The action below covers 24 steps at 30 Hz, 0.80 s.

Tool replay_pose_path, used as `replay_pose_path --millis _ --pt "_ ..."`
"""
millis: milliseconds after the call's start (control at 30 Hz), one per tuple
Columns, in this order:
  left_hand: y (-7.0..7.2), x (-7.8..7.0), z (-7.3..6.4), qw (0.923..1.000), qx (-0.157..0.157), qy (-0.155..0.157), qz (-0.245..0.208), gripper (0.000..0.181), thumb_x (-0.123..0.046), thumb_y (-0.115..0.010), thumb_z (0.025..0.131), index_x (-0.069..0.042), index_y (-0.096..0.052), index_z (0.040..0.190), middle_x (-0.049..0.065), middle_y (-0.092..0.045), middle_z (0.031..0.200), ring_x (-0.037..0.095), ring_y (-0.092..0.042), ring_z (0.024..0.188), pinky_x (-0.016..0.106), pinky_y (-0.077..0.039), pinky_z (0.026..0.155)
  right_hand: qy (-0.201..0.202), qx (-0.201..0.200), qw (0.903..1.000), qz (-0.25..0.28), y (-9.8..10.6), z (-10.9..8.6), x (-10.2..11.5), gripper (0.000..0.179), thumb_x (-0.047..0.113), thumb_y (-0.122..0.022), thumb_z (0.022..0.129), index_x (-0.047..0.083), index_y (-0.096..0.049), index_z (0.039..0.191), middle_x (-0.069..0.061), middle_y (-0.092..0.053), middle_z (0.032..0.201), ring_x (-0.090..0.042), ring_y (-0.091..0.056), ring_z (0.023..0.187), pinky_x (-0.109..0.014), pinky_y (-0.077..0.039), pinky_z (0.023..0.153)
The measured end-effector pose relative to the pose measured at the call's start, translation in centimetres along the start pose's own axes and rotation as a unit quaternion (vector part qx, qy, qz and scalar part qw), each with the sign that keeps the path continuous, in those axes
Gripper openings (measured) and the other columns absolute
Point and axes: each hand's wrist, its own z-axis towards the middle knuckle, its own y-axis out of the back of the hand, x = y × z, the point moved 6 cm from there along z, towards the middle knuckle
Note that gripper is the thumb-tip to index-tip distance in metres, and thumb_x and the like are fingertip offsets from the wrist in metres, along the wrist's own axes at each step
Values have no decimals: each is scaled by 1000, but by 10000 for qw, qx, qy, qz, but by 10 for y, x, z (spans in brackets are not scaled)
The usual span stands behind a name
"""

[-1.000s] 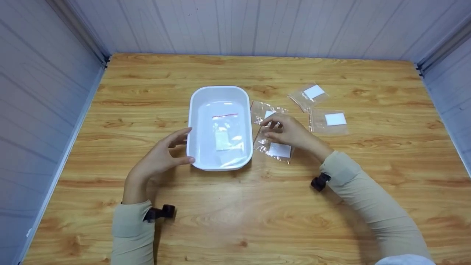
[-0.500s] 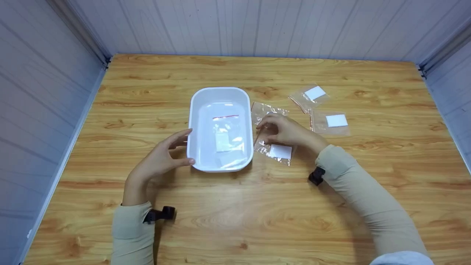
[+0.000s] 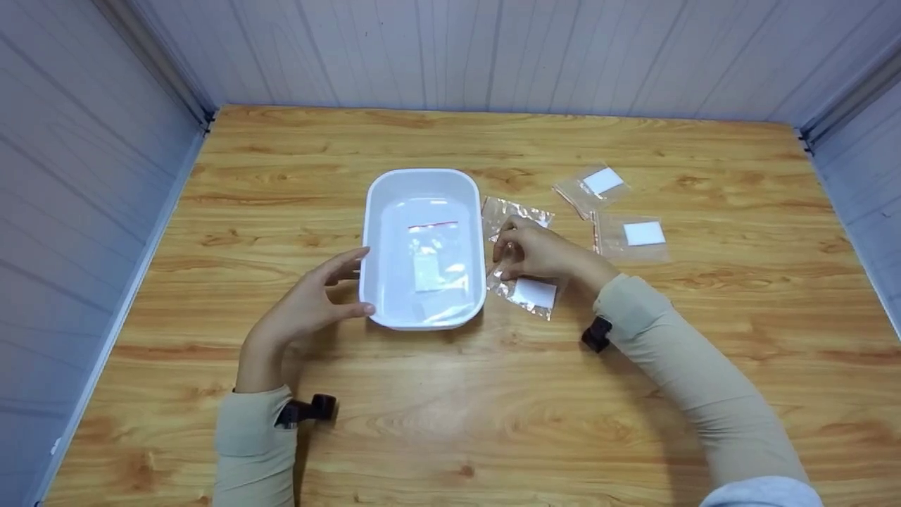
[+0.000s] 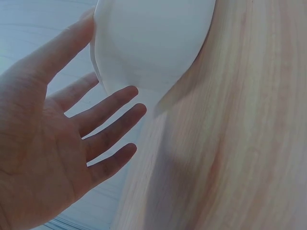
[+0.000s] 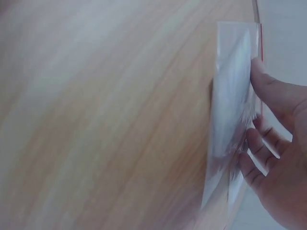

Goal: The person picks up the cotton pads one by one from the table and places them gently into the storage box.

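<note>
My left hand [image 3: 303, 299] is at the left side of a white plastic tub [image 3: 374, 211], thumb and fingertips touching its rim. Spread and only slightly bent, its fingers [image 4: 112, 112] also show in the left wrist view. Inside the tub lies a clear zip bag [image 3: 426, 271] with a red seal line and a white piece in it. Right of the tub, my right hand [image 3: 538, 250] pinches another clear zip bag [image 3: 535, 293] near its seal end. The right wrist view shows this bag [image 5: 232, 91] bent up between thumb and fingers. A further zip bag [image 3: 507, 211] lies just behind, partly hidden by the hand.
Two more zip bags with white pieces, an upper one [image 3: 602, 181] and a lower one [image 3: 644, 234], lie farther right on the wood-grain table [image 3: 436, 408]. Pale panel walls [image 3: 450, 53] stand behind and at both sides.
My right hand has moved slightly toward the tub and gripped the near zip bag, whose lower edge has shifted a little. The left hand and the tub have stayed in place.
</note>
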Motion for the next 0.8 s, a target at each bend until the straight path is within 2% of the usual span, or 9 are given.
replay_pose_path --millis 333,467,567,800 --pt "-1 0 3 10000 -19 -74 34 87 -28 -84 81 -22 -37 154 13 -45 148 34 -37 138 58 -27 113 -58 -1 9999 -136 -1 -2 -2 16 13 -81 83 6 -73 95 -6 -65 96 -26 -56 99 -42 -44 91" --pt "-1 0 2 10000 -25 -72 43 88 -29 -84 81 -22 -36 154 13 -44 148 35 -37 138 58 -26 113 -132 -30 9999 19 1 -5 -6 8 11 -78 85 6 -74 90 -5 -67 92 -24 -61 96 -40 -48 91" --pt "0 -1 2 10000 -29 -71 21 88 -29 -84 81 -22 -36 154 13 -44 148 35 -36 138 58 -24 114 -161 -103 9997 162 4 -8 -8 6 12 -77 86 7 -75 89 -4 -68 91 -22 -62 92 -38 -50 87" --pt "0 -1 1 10000 -12 -81 19 88 -29 -83 82 -21 -35 155 13 -44 149 35 -36 139 59 -23 114 -100 -545 9979 320 15 -18 -9 5 9 -76 87 6 -76 91 -3 -68 88 -21 -56 88 -36 -44 81"
